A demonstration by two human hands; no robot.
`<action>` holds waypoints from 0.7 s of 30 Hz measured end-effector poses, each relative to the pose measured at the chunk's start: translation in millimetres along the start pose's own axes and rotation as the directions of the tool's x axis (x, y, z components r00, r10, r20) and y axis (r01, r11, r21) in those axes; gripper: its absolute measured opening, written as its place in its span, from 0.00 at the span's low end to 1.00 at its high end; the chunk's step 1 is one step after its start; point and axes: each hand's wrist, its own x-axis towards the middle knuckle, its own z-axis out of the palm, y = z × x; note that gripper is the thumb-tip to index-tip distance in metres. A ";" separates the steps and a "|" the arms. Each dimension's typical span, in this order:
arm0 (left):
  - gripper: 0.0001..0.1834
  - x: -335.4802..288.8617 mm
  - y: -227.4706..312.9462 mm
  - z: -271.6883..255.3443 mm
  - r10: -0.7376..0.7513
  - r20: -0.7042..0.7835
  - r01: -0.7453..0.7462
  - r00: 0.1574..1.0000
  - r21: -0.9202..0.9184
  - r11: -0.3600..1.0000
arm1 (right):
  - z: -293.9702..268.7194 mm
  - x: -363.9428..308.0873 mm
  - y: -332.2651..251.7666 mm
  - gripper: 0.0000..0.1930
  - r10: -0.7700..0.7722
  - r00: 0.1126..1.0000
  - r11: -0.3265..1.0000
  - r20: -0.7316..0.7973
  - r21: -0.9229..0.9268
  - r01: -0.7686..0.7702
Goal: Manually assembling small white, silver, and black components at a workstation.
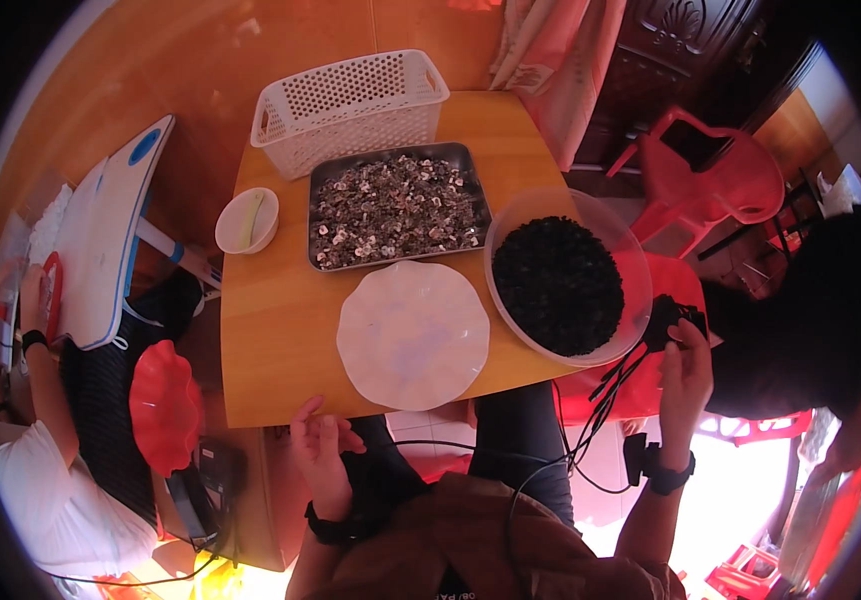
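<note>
My left hand (pixel 320 460) is just off the table's near edge, its fingers loosely apart with nothing in them. Right of the table, my right hand (pixel 686 375) is raised, fingertips closed on a small black device (pixel 695 319); its exact kind is unclear. Black cables (pixel 605 395) hang beside it. Closest on the table is a white wavy-edged plate (pixel 412 335) with no food on it. To its right stands a translucent round tub (pixel 635 255) of black pieces (pixel 558 285). Behind the plate, a dark metal tray (pixel 322 185) holds many small grey-brown and whitish bits (pixel 395 210).
A white perforated basket (pixel 350 110) stands at the table's back. A small white bowl (pixel 233 235) with a pale green strip sits at left. Red plastic chairs (pixel 710 170) are at right. Another person (pixel 60 490) sits at left beside a white board (pixel 110 240); a dark-clothed person (pixel 800 310) is at right.
</note>
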 end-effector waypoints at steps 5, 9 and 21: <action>0.13 20.3 0.3 -27.2 -0.046 0.012 0.047 0.999 -0.061 0.997 | 20.8 6.1 -95.3 0.06 -0.253 0.966 0.965 0.048 -0.058 0.256; 0.11 28.2 3.9 -37.5 -0.087 0.054 0.090 0.995 -0.053 0.995 | 61.8 8.7 -149.7 0.07 -0.504 0.847 0.843 0.170 -0.116 0.525; 0.08 22.8 20.1 -64.8 0.066 0.049 -0.065 0.997 -0.023 0.998 | 92.6 -37.0 -172.4 0.09 -0.668 0.652 0.730 0.358 0.148 0.667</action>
